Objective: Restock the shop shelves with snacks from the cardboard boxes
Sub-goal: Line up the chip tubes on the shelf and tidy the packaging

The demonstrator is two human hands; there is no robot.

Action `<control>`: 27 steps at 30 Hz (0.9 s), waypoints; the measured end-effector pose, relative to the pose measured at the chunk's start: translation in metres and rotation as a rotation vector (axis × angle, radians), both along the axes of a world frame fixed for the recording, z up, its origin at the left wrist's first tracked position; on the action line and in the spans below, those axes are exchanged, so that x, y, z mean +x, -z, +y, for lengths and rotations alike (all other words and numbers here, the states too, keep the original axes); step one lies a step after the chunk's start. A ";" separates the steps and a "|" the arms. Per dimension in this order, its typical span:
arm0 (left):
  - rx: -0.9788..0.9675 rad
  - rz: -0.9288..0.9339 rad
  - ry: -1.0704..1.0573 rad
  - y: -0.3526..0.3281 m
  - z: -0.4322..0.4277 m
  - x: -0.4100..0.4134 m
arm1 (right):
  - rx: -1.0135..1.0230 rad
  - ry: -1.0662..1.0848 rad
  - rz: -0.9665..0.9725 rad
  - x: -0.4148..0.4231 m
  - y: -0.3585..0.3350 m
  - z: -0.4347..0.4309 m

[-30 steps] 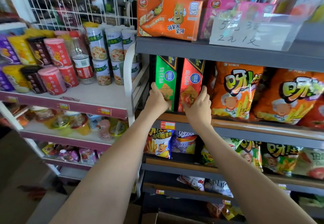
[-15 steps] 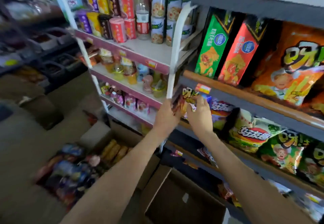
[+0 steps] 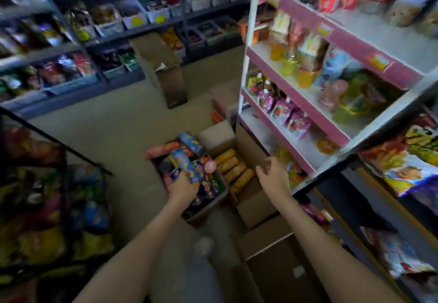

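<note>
Overall: a shop aisle seen from above, looking down at the floor; much of it is blurred.
left hand (image 3: 184, 185): reaches down into the grey-rimmed box, fingers curled round the near end of a blue tube (image 3: 186, 164).
right hand (image 3: 272, 172): in the air above the open cardboard box, just beside the lowest shelf of the white rack; fingers loosely bent, holding nothing.
grey-rimmed box (image 3: 216, 199): on the floor, heaped with snack tubes; a pink tube (image 3: 163, 148) lies along its far edge.
open cardboard box (image 3: 256, 204): on the floor, touching the grey-rimmed box on its right; a row of golden-brown packets (image 3: 233, 170) lies inside.
closed cardboard box (image 3: 279, 269): on the floor, nearer the camera than the open one.
tall cardboard box (image 3: 163, 70): upright on the floor, well apart, in front of the far shelves (image 3: 118, 30).
white rack (image 3: 246, 65): pink-edged shelves carrying cups and pouches.
dark shelves (image 3: 350, 164): to the right of the rack, holding chip bags (image 3: 403, 158).
</note>
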State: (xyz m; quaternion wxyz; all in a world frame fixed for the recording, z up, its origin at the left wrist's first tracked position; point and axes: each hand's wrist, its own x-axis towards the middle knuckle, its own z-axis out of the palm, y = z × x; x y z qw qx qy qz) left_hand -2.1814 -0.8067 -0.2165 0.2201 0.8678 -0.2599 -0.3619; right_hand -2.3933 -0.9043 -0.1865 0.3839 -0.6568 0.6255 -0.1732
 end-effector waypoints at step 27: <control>0.047 0.179 0.181 0.222 -0.202 0.104 | 0.472 0.214 0.119 0.117 0.259 -0.146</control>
